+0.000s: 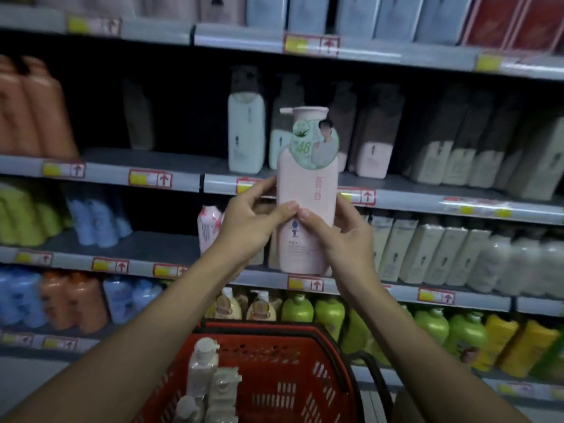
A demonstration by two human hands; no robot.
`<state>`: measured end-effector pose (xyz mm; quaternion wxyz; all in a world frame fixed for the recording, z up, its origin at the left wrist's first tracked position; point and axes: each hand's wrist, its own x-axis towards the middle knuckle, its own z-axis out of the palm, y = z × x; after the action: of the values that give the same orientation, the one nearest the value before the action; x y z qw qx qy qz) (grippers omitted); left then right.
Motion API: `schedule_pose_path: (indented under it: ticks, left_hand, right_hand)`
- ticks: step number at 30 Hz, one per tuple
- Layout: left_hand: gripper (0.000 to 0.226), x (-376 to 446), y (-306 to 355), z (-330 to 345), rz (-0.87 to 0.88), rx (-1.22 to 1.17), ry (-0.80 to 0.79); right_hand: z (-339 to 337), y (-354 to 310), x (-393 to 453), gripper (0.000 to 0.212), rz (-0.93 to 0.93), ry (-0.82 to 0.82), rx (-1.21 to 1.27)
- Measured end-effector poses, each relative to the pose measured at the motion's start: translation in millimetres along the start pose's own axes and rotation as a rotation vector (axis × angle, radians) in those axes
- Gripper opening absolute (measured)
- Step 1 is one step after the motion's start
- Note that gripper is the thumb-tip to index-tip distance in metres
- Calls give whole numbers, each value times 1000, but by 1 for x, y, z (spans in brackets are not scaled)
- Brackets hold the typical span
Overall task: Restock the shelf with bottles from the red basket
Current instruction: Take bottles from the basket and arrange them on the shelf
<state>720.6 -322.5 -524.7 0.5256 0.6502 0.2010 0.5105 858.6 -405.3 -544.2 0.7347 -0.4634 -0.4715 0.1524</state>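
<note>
Hands (248,222) (341,236) grip upright pink bottle (306,190)

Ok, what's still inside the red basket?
In the red basket, pale bottles stand at its left side. The left arm and the frame edge cover the rest there, so no full count.

**Bare forearms, no sleeves in view**

Two arms enter from the lower corners of the frame and meet near the centre. Both forearms are bare as far as the frame edges; no sleeve, cuff or glove shows. The left hand (247,222) and right hand (341,236) are bare too, with short, plain nails on the thumbs. Wrists carry no visible markings.
</note>
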Motion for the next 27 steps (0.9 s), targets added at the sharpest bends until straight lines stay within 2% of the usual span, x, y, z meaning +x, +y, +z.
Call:
schedule_pose_path:
  ticks: [3,6,10,15,19,22,27]
  left_hand:
    - [58,7,-10,13,56,31,10]
    - [54,25,-23,32,80,30,5]
    - [57,74,-24,59,139,89,32]
    - [54,147,-21,92,221,-18,123]
    - [54,193,-32,109,202,-52,182]
    - [54,215,-43,114,219,-2,191]
    - [52,231,-58,124,174,91,156]
  right_hand:
    - [-13,1,8,47,0,61,-183]
    - [-24,8,20,47,-29,128,-256]
    - [-34,13,70,41,-91,167,-261]
    - [-41,17,150,59,-200,184,-265]
    - [-47,30,201,58,-237,163,-254]
    - [-51,44,223,58,-262,204,-219]
    - [-61,70,241,54,-234,222,-342]
